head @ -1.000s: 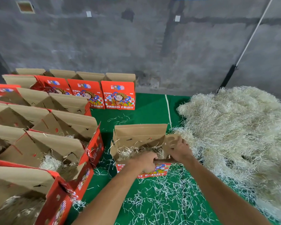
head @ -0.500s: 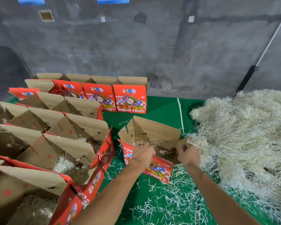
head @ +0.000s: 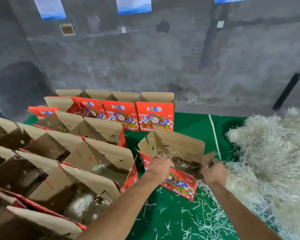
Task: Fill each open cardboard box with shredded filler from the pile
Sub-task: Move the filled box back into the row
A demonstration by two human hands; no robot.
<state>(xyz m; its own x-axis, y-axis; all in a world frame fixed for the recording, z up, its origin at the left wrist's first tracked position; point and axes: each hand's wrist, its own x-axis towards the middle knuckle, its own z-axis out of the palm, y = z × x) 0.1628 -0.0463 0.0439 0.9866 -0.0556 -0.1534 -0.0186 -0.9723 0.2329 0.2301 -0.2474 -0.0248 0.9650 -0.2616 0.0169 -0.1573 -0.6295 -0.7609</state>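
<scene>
The open box (head: 177,163) stood on green matting (head: 171,219) before a grey concrete wall (head: 163,58). The left hand (head: 158,168) gripped its near rim; the right hand (head: 214,173) pinched its right flap. The filler pile (head: 270,153) lay right of the box.

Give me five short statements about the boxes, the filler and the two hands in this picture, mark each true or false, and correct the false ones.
1. Both hands grip the same tilted box. True: the left hand holds the front rim of the tilted box and the right hand pinches its right side flap.
2. The filler pile lies to the left of that box. False: the filler pile lies to its right.
3. The held box is completely empty. False: some shredded filler shows inside it.
4. Loose shreds are scattered on the green mat. True.
5. The row of red boxes by the wall is closed. False: the row of red boxes stands with its top flaps up.
</scene>
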